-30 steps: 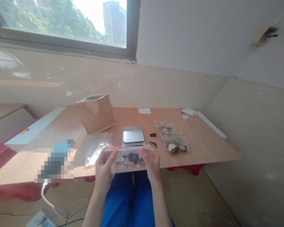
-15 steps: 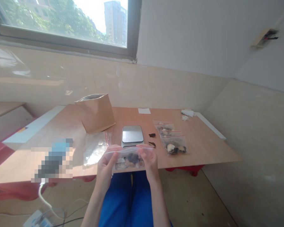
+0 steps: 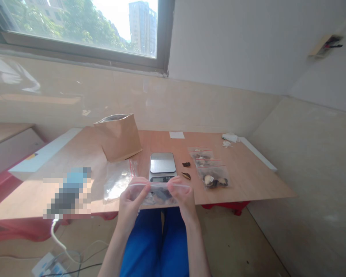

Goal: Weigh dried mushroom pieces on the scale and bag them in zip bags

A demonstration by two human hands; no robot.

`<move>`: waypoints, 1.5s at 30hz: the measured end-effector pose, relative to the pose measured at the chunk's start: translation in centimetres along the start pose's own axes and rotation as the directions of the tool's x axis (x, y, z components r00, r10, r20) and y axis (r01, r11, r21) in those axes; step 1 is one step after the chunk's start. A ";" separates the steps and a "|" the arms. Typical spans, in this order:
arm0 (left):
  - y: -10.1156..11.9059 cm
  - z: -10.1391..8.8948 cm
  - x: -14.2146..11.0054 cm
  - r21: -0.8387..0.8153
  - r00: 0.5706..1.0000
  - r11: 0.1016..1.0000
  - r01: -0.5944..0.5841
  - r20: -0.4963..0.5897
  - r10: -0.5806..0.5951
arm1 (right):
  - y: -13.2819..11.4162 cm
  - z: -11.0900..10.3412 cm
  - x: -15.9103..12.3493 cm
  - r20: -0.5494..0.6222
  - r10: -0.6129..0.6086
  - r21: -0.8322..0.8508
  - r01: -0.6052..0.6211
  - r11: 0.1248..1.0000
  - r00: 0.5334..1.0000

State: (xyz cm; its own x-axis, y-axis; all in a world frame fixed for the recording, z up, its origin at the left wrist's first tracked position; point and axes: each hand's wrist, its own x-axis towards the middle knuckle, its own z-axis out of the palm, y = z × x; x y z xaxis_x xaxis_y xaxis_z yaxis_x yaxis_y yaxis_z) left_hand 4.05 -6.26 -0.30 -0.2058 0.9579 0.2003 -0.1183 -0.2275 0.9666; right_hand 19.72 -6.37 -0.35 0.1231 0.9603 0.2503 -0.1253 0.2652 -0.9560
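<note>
Both my hands hold a small clear zip bag (image 3: 159,193) with dark and pale dried pieces inside, just above the table's near edge. My left hand (image 3: 130,206) pinches its top strip at the left end. My right hand (image 3: 182,200) pinches the same strip at the right end. The bag is tipped nearly flat, its top edge toward me. Right behind it on the table stands a small silver digital scale (image 3: 162,164).
A brown paper bag (image 3: 118,136) stands open at the back left. Empty clear bags (image 3: 117,180) lie left of the scale. Filled zip bags (image 3: 210,171) and loose dark pieces (image 3: 186,170) lie to its right. A blurred blue object (image 3: 69,190) sits at the left. Cables and a power strip (image 3: 50,265) lie on the floor.
The bag has tipped from upright and facing me to nearly flat. My fingers have closed along its top strip, and both hands rose slightly.
</note>
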 end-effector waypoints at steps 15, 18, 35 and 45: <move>0.5 -0.2 0.2 0.061 0.994 0.997 -0.037 0.103 0.031 | -0.5 0.6 0.0 0.012 -0.051 0.040 0.051 0.998 0.999; 0.9 -0.4 0.2 0.088 0.992 0.996 -0.034 0.125 0.023 | -0.5 0.7 -0.1 0.137 0.009 0.117 -0.025 0.993 0.991; 0.8 0.1 0.0 0.138 0.990 0.990 -0.031 0.140 0.011 | -0.3 1.8 -0.4 -0.017 -0.058 -0.133 0.055 0.990 0.998; 1.1 0.0 -0.2 0.237 0.982 0.960 -0.148 0.148 0.115 | -0.6 2.1 -0.5 0.102 -0.112 -0.087 0.120 0.989 0.989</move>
State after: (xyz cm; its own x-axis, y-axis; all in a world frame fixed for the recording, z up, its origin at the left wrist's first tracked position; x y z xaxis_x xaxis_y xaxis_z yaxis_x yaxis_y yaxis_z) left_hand 3.98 -6.65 0.71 -0.0721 0.9407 0.3314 0.1471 -0.3186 0.9364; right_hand 17.68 -6.79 0.44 0.0353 0.9285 0.3696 -0.0240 0.3705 -0.9285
